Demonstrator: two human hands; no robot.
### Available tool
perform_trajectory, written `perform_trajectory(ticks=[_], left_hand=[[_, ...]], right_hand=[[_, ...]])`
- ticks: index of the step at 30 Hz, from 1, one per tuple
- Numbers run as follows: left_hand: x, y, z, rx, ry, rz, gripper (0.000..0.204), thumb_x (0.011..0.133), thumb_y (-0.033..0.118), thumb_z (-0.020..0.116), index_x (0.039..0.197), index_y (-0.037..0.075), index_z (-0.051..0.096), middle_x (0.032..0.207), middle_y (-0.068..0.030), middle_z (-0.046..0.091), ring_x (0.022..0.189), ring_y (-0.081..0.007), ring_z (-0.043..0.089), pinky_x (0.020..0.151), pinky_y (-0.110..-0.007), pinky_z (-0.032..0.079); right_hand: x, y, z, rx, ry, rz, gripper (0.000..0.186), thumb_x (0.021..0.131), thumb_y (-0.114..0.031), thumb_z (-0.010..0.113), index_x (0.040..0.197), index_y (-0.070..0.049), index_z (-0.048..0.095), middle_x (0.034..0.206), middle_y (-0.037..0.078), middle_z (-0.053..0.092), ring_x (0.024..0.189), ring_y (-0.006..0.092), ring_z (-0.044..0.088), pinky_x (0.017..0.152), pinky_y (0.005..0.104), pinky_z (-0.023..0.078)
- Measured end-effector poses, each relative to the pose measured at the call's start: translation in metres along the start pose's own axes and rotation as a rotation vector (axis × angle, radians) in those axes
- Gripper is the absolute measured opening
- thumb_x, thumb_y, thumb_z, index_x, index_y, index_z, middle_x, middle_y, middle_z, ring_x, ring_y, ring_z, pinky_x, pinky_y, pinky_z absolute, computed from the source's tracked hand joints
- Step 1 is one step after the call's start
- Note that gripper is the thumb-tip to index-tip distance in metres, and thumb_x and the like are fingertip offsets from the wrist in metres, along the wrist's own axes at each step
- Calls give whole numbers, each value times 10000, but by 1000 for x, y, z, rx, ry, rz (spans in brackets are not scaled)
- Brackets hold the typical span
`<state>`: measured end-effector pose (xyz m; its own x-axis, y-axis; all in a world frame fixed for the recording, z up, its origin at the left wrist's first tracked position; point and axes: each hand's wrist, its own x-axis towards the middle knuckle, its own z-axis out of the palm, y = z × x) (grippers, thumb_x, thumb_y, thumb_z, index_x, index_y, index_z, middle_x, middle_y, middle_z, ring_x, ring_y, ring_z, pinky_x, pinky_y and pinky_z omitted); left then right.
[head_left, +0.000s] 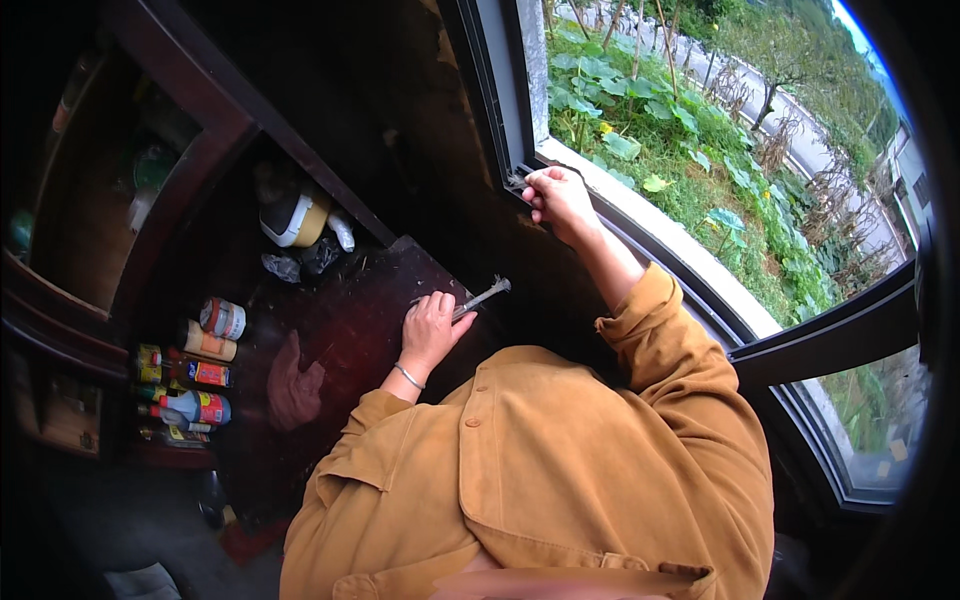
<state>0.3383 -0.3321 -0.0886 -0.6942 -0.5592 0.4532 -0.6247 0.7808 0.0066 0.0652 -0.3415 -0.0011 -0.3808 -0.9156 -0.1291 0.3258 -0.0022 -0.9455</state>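
Observation:
My left hand (430,330), with a bracelet at its wrist, rests over the dark red cabinet top (350,330). Its fingers are closed on a thin, pale stick-like tool with a frayed, brush-like end (488,295) pointing away to the right. Up at the inner corner of the dark window frame (490,110), my right hand (560,203) has its fingers bent in a pinch. A grey, wispy tuft (517,181) shows at the fingertips; what exactly they hold is too small to make out.
A crumpled reddish cloth (294,385) lies on the cabinet top. Several bottles and jars (205,375) stand along its left side. Farther back are a white and tan container (294,218) and plastic bags. The open window sash (850,380) is at right, with plants outside.

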Motion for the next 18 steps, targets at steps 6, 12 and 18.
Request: perform_trajectory(ticks=[6,12,18], left_hand=[[-1,0,1,-1,-3,-8,351,745,351,696,749,80,473,718,-65,502,678,-251,542,579,-356,460],[0,0,2,-5,2,10,350,743,344,700,747,79,472,720,-67,506,678,-252,545,582,-356,464],[-1,1,1,10,-8,17,351,747,352,693,753,81,469,721,-66,499,679,-248,541,588,-347,466]], right_hand=[[-4,12,-9,120,-48,30,68,889,-92,547,836,-51,559,667,19,580,492,63,480,416,212,435],[-6,9,6,266,99,75,67,867,-66,516,828,-20,544,667,54,568,483,109,500,436,253,494],[0,9,-1,320,98,147,83,867,-56,514,823,-6,562,678,60,572,497,121,522,450,264,514]])
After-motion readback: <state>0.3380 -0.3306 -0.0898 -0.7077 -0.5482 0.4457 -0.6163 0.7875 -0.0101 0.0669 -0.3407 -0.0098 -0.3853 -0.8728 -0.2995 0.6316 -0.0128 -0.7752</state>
